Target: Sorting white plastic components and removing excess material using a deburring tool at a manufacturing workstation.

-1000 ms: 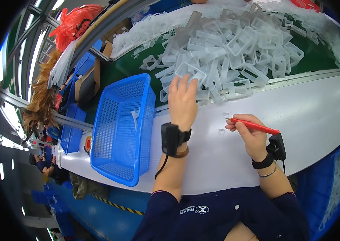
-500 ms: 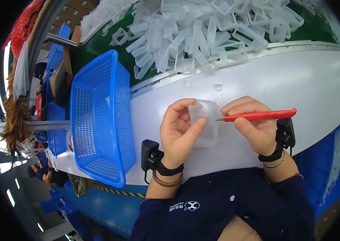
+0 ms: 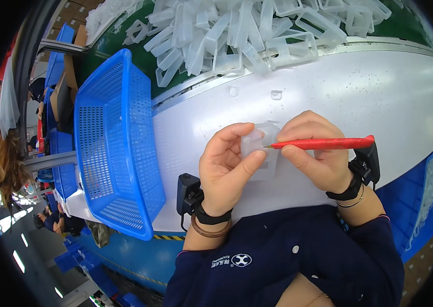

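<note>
Showing below the left hand (image 3: pixel 223 179): white lettering (image 3: pixel 221 263), oval emblem (image 3: pixel 241 260).

And here's the white table (image 3: pixel 380 107), glossy across the middle of the frame, tiny specks scattered toward its upper right. Two clear bits (image 3: pixel 276 94) lie flat on it above centre, well apart. Over at left, there's the basket (image 3: pixel 126 105), standing on it. Up top, past a metal strip (image 3: pixel 375 45), it's a green surface (image 3: pixel 143 57) heaped with frames (image 3: pixel 240 25), the lowest overlapping that strip!
</note>
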A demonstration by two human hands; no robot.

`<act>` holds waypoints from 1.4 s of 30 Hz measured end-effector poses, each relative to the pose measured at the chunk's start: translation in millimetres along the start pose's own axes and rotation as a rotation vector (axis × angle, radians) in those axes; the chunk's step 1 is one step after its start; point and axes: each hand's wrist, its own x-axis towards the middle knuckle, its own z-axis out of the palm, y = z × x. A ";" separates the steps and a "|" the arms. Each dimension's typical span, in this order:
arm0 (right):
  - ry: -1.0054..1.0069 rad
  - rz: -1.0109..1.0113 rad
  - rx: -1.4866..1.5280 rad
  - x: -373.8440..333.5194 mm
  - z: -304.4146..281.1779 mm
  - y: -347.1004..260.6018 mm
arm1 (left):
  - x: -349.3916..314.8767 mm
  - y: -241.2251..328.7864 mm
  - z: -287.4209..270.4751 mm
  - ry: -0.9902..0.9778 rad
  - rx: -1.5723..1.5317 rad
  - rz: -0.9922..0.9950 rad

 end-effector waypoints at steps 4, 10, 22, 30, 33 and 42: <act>-0.035 -0.139 -0.230 3.9 3.9 -0.8 | -0.1 -3.5 -3.2 0.022 0.133 0.000; -0.020 -0.326 -0.484 -0.7 10.0 7.0 | 0.4 -8.9 -6.3 0.009 0.288 -0.040; 0.333 -0.392 -0.704 11.2 -21.2 3.7 | -1.4 2.9 -4.5 -0.163 0.102 -0.226; 0.203 -0.052 -0.098 2.8 -0.7 -4.7 | -2.2 -1.1 7.7 0.028 0.632 0.081; 0.121 0.260 0.391 2.7 2.0 -20.9 | 3.9 -4.1 8.0 0.046 1.036 0.430; 0.017 0.394 0.710 4.4 -6.2 -8.5 | 4.2 1.6 7.7 0.041 1.063 0.479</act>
